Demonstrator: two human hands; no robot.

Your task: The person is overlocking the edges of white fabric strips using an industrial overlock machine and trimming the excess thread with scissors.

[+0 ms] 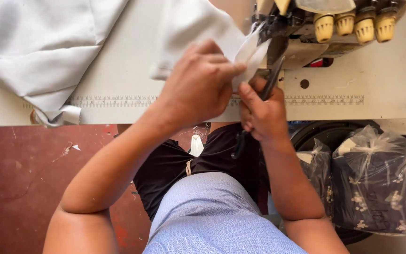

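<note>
— What has the left hand (198,82) got?

— Its fingers (226,70) are pinched tight on a white fabric strip (250,54), which runs up under the sewing machine (306,28) at the top of the counter (118,70).

— And the right hand (261,113)?

— Just beside the left, fingers curled closed around dark scissors (269,82). The blades point up toward the strip near the machine; the handle end sticks out below the fist, over the lap.

— Where does the rest of the cloth lie?

— A white fabric piece (189,28) rests on the counter behind the left hand, and a larger pale cloth (38,47) is heaped at the far left, hanging over the edge. A measuring tape (113,100) runs along the counter's front.

— Anything to the side?

— Clear plastic bags (372,183) of dark flowered cloth sit on the floor at the right.
</note>
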